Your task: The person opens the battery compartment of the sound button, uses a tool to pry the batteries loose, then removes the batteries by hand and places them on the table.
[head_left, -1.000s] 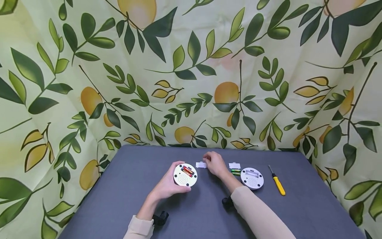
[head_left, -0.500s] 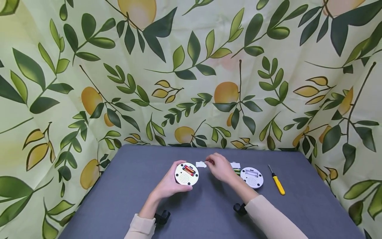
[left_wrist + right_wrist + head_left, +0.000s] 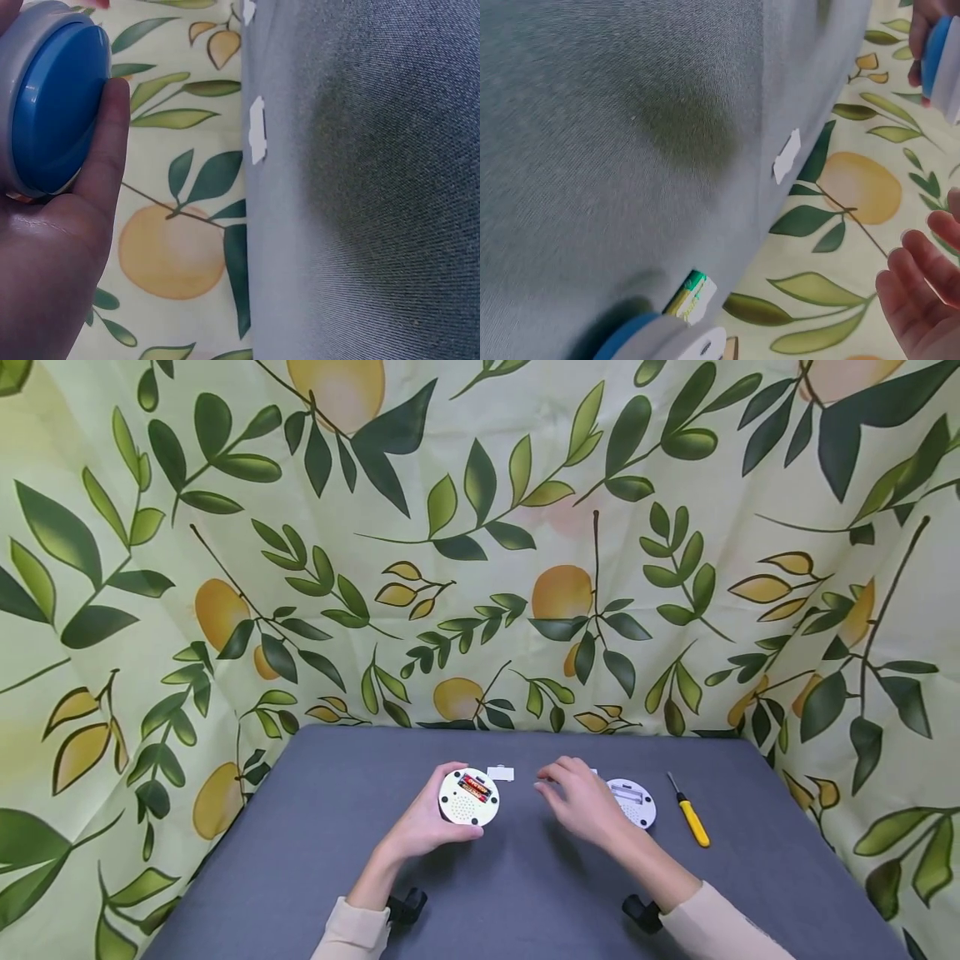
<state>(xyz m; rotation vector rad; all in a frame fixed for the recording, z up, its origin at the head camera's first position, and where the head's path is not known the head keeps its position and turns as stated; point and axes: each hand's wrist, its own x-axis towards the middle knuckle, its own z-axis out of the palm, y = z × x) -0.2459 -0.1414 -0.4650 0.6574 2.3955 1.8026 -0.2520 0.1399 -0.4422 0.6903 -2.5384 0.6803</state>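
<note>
My left hand (image 3: 422,823) grips a round white push-button (image 3: 467,812) by its rim, underside facing me. Two red batteries (image 3: 474,787) sit in its uncovered slot; its domed blue top (image 3: 61,109) shows in the left wrist view. Raised over the table, my right hand (image 3: 587,803) holds nothing, its fingers relaxed and apart. A small white battery cover (image 3: 500,773) lies on the table between the hands. Beyond my right hand lies a second white push-button (image 3: 639,810) with a bare battery slot. Green batteries (image 3: 690,296) beside it are hidden by my hand in the head view.
A yellow-handled screwdriver (image 3: 693,822) lies on the right of the grey table (image 3: 300,860). Only a corner of a second white cover (image 3: 595,771) shows behind my right hand. A leaf-and-fruit patterned cloth (image 3: 480,568) hangs around the back and sides.
My right hand has moved right, away from the battery cover, and its bunched fingers have loosened. It now blocks the green batteries and most of the second cover. My left hand keeps its grip.
</note>
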